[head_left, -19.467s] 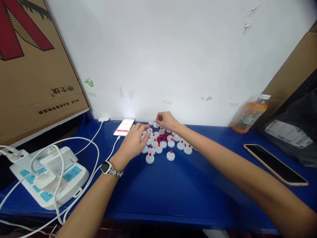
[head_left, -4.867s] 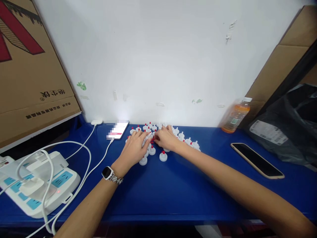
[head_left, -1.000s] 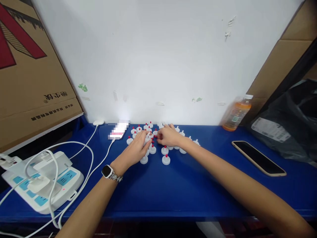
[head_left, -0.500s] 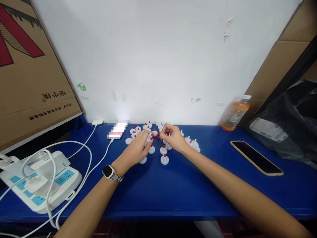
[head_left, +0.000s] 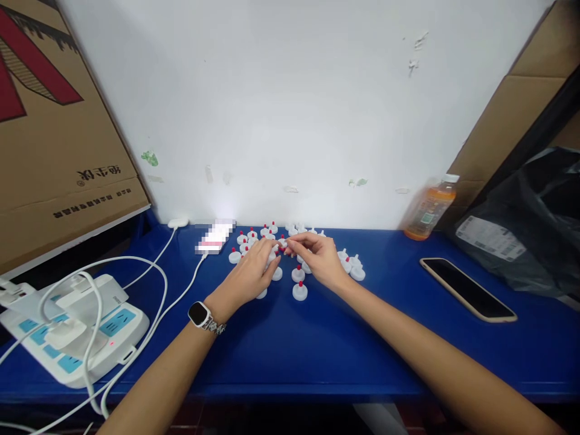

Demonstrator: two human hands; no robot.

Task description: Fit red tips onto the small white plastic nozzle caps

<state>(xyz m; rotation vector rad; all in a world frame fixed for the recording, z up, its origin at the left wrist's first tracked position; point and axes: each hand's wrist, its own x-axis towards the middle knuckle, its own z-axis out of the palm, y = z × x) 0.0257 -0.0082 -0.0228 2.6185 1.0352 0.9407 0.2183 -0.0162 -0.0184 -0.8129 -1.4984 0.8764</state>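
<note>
Several small white caps with red tips (head_left: 299, 291) stand in a cluster on the blue table (head_left: 317, 350) near the wall. A few loose red tips (head_left: 281, 248) lie in the middle of the cluster. My left hand (head_left: 249, 277), with a watch (head_left: 198, 314) on its wrist, reaches in from the left. Its fingers curl around a white cap at the fingertips. My right hand (head_left: 322, 258) comes in from the right, thumb and forefinger pinched on a small piece. The fingertips of both hands meet above the loose red tips.
A lit phone (head_left: 215, 237) on a white cable lies left of the caps. A dark phone (head_left: 466, 296) and an orange drink bottle (head_left: 428, 208) are at the right, by a black bag (head_left: 521, 229). A white power strip (head_left: 77, 329) and a cardboard box (head_left: 54, 121) stand at the left.
My right hand has lifted from the caps and drawn its pinched fingers left to meet my left fingertips. My left hand has stayed on the cluster's left side.
</note>
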